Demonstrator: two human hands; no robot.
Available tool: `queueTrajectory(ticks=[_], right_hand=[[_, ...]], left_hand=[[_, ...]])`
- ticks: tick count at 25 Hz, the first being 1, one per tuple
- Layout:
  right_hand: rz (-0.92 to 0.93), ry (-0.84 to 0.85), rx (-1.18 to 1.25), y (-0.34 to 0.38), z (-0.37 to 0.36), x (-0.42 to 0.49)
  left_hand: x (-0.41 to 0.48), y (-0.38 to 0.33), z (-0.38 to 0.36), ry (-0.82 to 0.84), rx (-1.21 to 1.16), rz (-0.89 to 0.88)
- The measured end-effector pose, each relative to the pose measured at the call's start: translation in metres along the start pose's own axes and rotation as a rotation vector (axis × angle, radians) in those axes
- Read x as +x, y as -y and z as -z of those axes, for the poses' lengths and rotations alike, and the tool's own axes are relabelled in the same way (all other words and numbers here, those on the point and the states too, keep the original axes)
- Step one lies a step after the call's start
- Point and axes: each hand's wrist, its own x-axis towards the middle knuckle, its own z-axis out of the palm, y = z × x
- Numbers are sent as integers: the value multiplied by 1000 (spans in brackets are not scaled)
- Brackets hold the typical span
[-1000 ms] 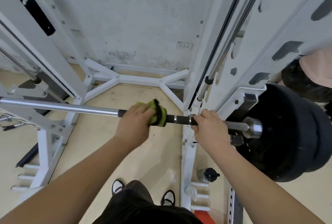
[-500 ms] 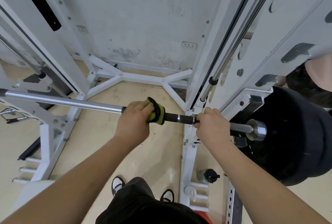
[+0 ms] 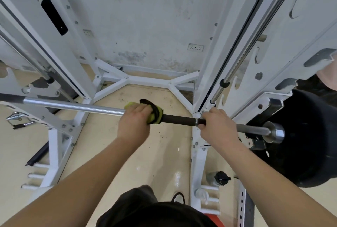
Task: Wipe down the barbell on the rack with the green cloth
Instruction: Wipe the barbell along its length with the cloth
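**Wiping down a racked barbell**

Grips the green cloth [image 3: 157, 116] around the barbell [image 3: 73, 106] with the left hand [image 3: 134, 126], fingers curled over the top of the bar, cloth bunched just to their right with its black trim showing. Clenches the right hand [image 3: 217, 130] round the dark knurled stretch of the same bar, right beside the white rack upright [image 3: 197, 154].

Between the two sets of fingers: a bare run of dark knurling, with a thin silver ring close to the right-hand fingers. Left of the left-hand fingers: polished chrome shaft, reaching the frame edge. Right of the right-hand fingers: the thinner end of the bar and its steel end cap, seen against a black weight plate [image 3: 310, 144].

Beyond the fingers: a stained white wall with a socket [image 3: 195, 47]. Nearer than the right-hand fingers, on the beige floor: a dark-capped water bottle [image 3: 216, 178] beside the rack's foot.
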Motion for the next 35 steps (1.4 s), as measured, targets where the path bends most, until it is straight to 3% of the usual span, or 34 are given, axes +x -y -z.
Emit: queueTrajectory(ticks=[3, 5, 8, 11, 13, 15, 17, 19, 21, 23, 25, 32, 35], right_hand=[[-44, -3, 8, 21, -8, 0], [-85, 0, -3, 22, -8, 5], [-113, 11, 1, 21, -11, 7], [-146, -44, 0, 26, -15, 4], [-150, -50, 3, 28, -16, 2], [-157, -56, 17, 26, -14, 2], [-145, -69, 21, 22, -14, 2], [-128, -79, 37, 19, -15, 2], [-92, -81, 38, 16, -14, 1], [-68, -70, 23, 14, -13, 3], [-45, -49, 14, 13, -12, 4], [48, -40, -78, 13, -8, 1], [68, -41, -102, 14, -8, 3]], left_hand=[[-4, -16, -5, 49, -22, -180], [3, 10, 1, 86, -96, -320], [15, 49, 17, 172, -50, -200], [18, 11, 12, 159, 55, -149], [7, -23, -2, 203, -11, -239], [-10, -35, -13, 131, -128, -370], [-35, -32, -7, 85, -264, -393], [-59, -25, 5, 119, -386, -185], [-76, -25, 10, 218, -557, 258], [-84, -26, 2, 213, -888, 758], [-82, -32, -3, 123, -1111, 1033], [-30, -54, -12, -103, -1706, 1103], [-35, -84, -31, -18, -1619, 1064]])
